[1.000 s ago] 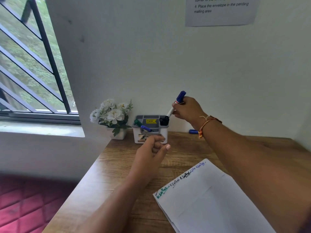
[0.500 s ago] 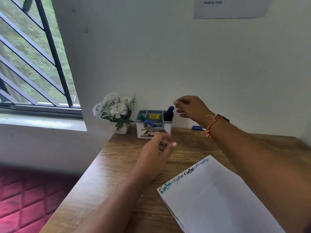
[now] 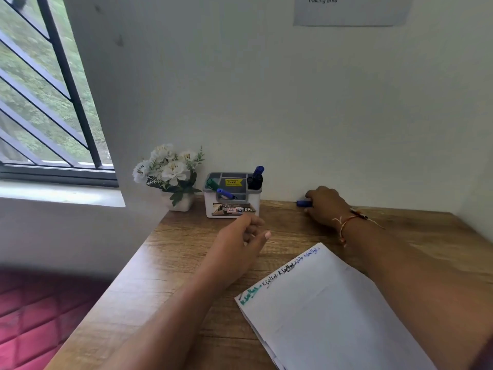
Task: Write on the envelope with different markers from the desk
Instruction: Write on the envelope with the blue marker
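Right hand (image 3: 326,205) now around blue marker (image 3: 303,203)

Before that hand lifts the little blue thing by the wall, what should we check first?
1. Right hand touches the small blue plastic marker piece by the wall: ok.
2. Fingers closed firmly round it: cannot tell.
3. Cap or whole marker: cannot tell, the hand hides most of it.
4. Left hand free, holding nothing: ok.
5. White paper envelope lies flat on the wooden desk: ok.
6. Grey and white plastic marker holder upright: ok.
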Demonstrator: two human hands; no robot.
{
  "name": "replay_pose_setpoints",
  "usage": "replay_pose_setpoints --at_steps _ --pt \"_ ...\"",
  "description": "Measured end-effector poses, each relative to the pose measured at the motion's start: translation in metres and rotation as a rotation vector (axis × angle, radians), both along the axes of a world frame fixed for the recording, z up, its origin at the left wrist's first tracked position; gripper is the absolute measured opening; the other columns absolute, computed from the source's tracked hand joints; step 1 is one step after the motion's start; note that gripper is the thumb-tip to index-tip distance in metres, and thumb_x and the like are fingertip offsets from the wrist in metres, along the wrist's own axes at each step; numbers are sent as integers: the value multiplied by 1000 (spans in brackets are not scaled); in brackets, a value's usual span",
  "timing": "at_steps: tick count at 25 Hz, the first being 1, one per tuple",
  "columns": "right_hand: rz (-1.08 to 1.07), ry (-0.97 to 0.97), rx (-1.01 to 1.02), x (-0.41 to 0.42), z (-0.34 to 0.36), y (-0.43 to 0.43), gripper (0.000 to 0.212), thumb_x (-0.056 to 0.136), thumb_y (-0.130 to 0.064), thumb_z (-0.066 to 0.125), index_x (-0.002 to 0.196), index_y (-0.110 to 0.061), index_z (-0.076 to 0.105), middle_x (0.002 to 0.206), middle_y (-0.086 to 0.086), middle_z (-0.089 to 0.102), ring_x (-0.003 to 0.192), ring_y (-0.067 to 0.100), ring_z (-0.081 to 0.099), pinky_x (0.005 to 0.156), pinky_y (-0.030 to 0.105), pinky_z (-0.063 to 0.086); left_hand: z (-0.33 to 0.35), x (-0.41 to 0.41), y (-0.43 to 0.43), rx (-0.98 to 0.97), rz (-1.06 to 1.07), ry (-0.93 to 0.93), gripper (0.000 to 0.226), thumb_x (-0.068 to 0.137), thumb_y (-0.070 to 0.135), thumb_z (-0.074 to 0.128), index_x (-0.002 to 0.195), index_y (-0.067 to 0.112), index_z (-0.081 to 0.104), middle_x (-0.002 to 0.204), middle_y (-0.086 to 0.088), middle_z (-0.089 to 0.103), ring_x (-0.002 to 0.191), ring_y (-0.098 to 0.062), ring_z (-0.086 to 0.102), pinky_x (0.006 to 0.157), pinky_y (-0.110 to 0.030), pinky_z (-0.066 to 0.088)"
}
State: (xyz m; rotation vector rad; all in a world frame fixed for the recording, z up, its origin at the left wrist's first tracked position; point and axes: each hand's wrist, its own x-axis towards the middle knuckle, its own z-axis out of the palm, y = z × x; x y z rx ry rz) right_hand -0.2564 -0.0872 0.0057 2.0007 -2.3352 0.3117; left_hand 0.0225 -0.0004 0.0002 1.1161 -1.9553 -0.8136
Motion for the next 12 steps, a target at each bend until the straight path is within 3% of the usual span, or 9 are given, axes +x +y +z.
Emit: replay_pose_setpoints --at_steps 7,12 --pt "128 110 -30 -1 3 22 26 99 -29 61 123 -20 67 125 9 66 113 29 57 90 38 47 -1 -1 0 -10 -6 -55 23 95 37 64 117 32 60 100 15 64 92 -1 60 77 -17 47" --pt "366 -104 -274 44 48 82 18 105 -28 50 117 -17 58 106 4 66 83 18 56 68 29 38 3 -4 5 27 -22 8 22 94 42 63 114 33 60 98 12 68 87 -3 65 78 -23 55"
